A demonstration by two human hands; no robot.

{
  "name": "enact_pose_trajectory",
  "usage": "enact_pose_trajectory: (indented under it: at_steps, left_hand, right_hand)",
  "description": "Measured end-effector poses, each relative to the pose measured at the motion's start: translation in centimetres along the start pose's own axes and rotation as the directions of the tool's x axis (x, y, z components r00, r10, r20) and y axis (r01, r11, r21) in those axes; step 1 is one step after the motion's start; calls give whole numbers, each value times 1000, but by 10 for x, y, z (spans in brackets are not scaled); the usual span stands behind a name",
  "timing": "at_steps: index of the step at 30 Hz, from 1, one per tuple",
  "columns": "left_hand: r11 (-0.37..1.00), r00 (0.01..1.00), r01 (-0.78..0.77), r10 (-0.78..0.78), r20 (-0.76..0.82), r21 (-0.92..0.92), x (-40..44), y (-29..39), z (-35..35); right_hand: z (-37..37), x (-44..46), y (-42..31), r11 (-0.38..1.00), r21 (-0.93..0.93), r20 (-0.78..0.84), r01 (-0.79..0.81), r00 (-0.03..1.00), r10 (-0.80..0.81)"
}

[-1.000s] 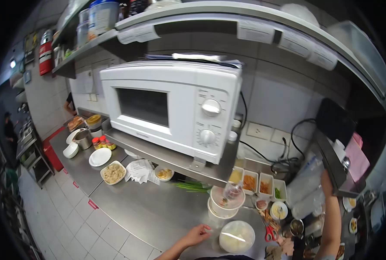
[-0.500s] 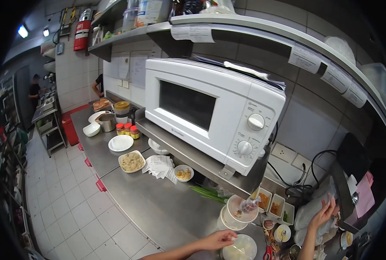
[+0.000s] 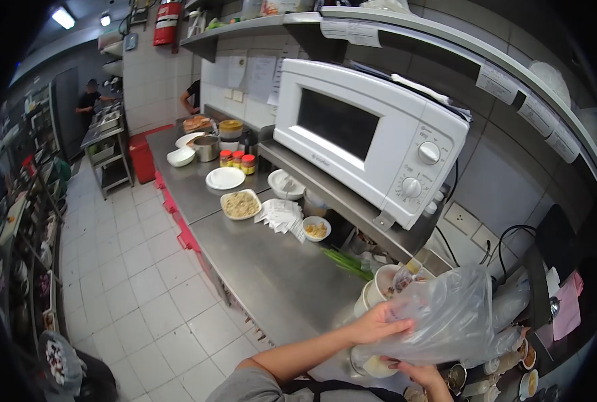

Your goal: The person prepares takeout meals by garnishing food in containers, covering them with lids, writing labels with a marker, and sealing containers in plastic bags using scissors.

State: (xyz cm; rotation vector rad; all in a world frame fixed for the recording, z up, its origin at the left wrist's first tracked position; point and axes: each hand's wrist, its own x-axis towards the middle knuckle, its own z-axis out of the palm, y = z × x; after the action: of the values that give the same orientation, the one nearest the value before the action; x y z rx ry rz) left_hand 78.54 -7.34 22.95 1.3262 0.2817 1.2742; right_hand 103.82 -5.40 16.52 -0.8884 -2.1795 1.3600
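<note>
A large clear plastic bag (image 3: 449, 308) spreads out over the right end of the steel counter. My left hand (image 3: 377, 323) grips the bag's left edge between thumb and fingers. Low under the bag, my right hand (image 3: 424, 376) has its fingers closed at the lower edge, partly covered by the plastic. Beneath both hands sits a round translucent tub (image 3: 362, 362) with pale contents, mostly hidden. Just behind my left hand stand stacked white tubs (image 3: 381, 280), with a small filled bag on top.
A white microwave (image 3: 372, 141) rests on a raised steel shelf. On the counter (image 3: 265, 281) are a rice tray (image 3: 241, 204), paper slips (image 3: 281, 216), a small bowl (image 3: 316, 228) and green stalks (image 3: 347, 264). A bin (image 3: 77, 368) stands at lower left; two people are farther back.
My right hand has come back from the bags at the right, and a clear bag is now between my hands. My left hand has taken hold of its edge. The view has shifted.
</note>
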Motion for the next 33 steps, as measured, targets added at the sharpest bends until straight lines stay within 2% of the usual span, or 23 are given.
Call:
enact_pose_trajectory:
  at_steps: [1, 3, 4, 6, 7, 9, 10, 13, 14, 16, 17, 18, 21, 22, 23, 25, 26, 27, 28, 29, 31, 32, 33]
  left_hand:
    - [999, 998, 39, -41, 41, 36, -11, 7, -4]
    - [987, 985, 118, -130, 117, 110, -38, 15, -11]
    - [958, 959, 239, -259, 118, 159, -52, 11, -19]
    - [842, 995, 97, -69, -72, 531, -78, -13, -23]
    - [714, 990, 60, 45, -131, 697, -90, -19, -19]
    - [334, 866, 360, 227, -445, 871, -107, -10, 7]
    - [134, 764, 526, 360, -535, 840, -114, -4, 21]
    - [351, 636, 395, 562, -529, 849, -133, 10, 62]
    - [527, 690, 368, 398, -605, 766, -136, 23, 89]
    - [592, 731, 356, 305, -610, 723, -143, 11, 102]
    - [620, 749, 355, 258, -610, 699, -149, 2, 108]
    - [680, 709, 379, 222, -669, 628, -163, -18, 97]
    - [878, 658, 436, -164, -735, 195, -199, -20, 84]
    - [950, 718, 290, -297, -629, -118, -204, -2, 94]
    - [949, 791, 165, -289, -539, -267, -212, 7, 94]
    - [820, 911, -36, -208, -356, -572, -228, 22, 90]
    - [736, 883, -61, -275, -380, -675, -236, 30, 86]
    - [790, 868, -40, -277, -413, -612, -242, 31, 74]
    - [838, 853, -14, -275, -444, -545, -248, 28, 54]
    - [880, 838, 15, -270, -474, -474, -251, 31, 40]
    - [954, 750, 277, -287, -596, -111, -258, 27, 13]
    - [921, 739, 381, -250, -625, 82, -266, 5, -14]
    - [840, 738, 470, -206, -642, 270, -271, -5, -35]
  right_hand:
    - [-2, -6, 12, 969, 228, -66, -97, 991, 114]
    - [-7, -8, -16, 832, 550, -122, -69, 979, 162]
    - [-8, -9, -32, 724, 689, -146, -46, 969, 201]
    - [-5, -14, -52, 442, 897, -180, 32, 937, 298]
    - [2, -15, -48, 557, 830, -211, 27, 940, 269]
    - [20, -11, -37, 757, 653, -262, 30, 947, 188]
    - [31, -10, -61, 725, 688, -225, -8, 948, 224]
    - [65, 5, -66, 903, 428, -375, 44, 918, 133]
    - [80, 7, -66, 900, 419, -368, 119, 928, 48]
    - [113, 7, -67, 872, 412, -348, 266, 930, -119]
    - [122, 3, -74, 919, 298, -329, 259, 931, -156]
    - [128, -2, -83, 949, 180, -308, 259, 931, -195]
    - [131, 2, -64, 967, -160, -324, 196, 915, -239]
    - [127, 4, -57, 960, -248, -330, 130, 920, -210]
    - [125, 5, -47, 941, -333, -341, 59, 923, -178]
    - [124, 11, -6, 968, -244, -266, 59, 956, -126]
    - [127, 11, -2, 978, -201, -226, 55, 969, -101]
    - [128, 10, -2, 974, 218, -175, -58, 980, 97]
    - [129, 8, -15, 786, 593, -51, -174, 966, 252]
    - [131, 7, -25, 449, 851, 121, -272, 934, 336]
    - [137, 9, -35, 254, 946, 162, -199, 974, 160]
    - [141, 11, -42, 145, 975, 161, -169, 985, 68]
    - [148, 14, -56, 112, 981, 156, -159, 987, 39]
